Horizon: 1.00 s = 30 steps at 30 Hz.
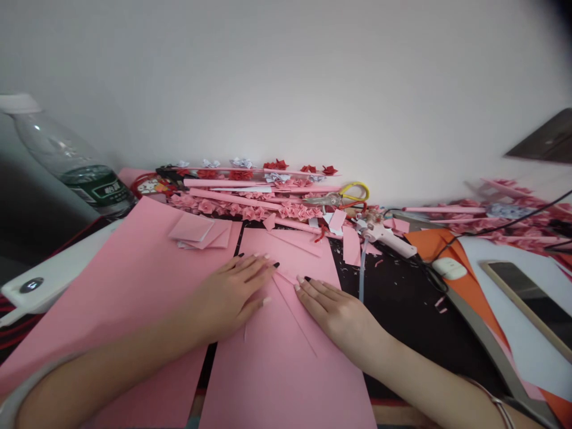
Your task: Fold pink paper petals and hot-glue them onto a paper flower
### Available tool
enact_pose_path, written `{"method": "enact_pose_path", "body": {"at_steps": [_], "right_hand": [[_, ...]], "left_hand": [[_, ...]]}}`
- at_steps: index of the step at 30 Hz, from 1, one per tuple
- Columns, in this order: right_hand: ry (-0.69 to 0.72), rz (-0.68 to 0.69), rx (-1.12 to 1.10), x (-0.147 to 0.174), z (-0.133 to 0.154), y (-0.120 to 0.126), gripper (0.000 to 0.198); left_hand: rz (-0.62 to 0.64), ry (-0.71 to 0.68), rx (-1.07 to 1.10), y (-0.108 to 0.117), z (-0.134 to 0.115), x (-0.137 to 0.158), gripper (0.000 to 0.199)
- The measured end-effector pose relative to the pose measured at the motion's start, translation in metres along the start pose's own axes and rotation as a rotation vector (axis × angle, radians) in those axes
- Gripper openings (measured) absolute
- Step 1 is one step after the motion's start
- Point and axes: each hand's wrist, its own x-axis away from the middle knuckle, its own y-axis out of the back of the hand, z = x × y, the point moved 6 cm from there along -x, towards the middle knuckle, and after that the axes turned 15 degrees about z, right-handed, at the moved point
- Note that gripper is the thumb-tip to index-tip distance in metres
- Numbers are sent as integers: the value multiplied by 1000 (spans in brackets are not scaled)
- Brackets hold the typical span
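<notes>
I hold nothing closed in either hand: my left hand (236,292) lies palm down with its fingers stretched out and a little apart, and my right hand (337,313) lies flat too, its fingers straight and close together. Between them, at the centre of the frame, is a small piece of pink paper (294,304), with my right fingertips at its upper part. It is plain and matte, and so near in colour to the pink sheet (286,387) beneath that mainly its straight edges show, one long line slanting down to the right. I cannot tell its full outline, since my hands hide some of it.

The sheet below is smooth, and runs from the middle down to the bottom edge of the frame. A wider pink sheet (147,274) spreads across the left, bearing a small stack of pink squares (192,230) left of centre. Along the upper middle lie pink paper flowers (252,213), and the glue gun (391,238) rests right of centre.
</notes>
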Motion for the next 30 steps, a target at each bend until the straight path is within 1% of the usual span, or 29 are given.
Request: {"method": "enact_pose_path", "body": {"at_steps": [3, 5, 8, 9, 11, 14, 16, 18, 21, 23, 30], "right_hand": [[5, -7, -10, 0, 0, 0, 37], [6, -13, -14, 1, 0, 1, 37], [0, -13, -10, 1, 0, 2, 37], [0, -11, -8, 1, 0, 2, 37], [3, -9, -2, 1, 0, 2, 37], [6, -3, -7, 0, 0, 2, 37], [6, -4, -11, 0, 0, 2, 36], [5, -6, -11, 1, 0, 3, 36], [6, -8, -6, 1, 0, 3, 36], [5, -4, -6, 1, 0, 2, 36], [4, -3, -22, 2, -1, 0, 36]], "left_hand": [[-8, -8, -41, 1, 6, -4, 42], [-25, -41, -72, 4, 10, -9, 37], [-49, -118, -75, 13, 17, -19, 38], [-49, -129, -56, 16, 20, -23, 38], [-29, -164, 6, 21, 24, -32, 32], [-2, -153, 135, 27, 30, -44, 24], [18, -193, 152, 28, 29, -50, 23], [28, -248, 110, 29, 26, -53, 24], [12, -298, 17, 30, 24, -55, 25], [8, -335, -9, 30, 23, -55, 25], [44, -413, 61, 29, 25, -57, 23]]}}
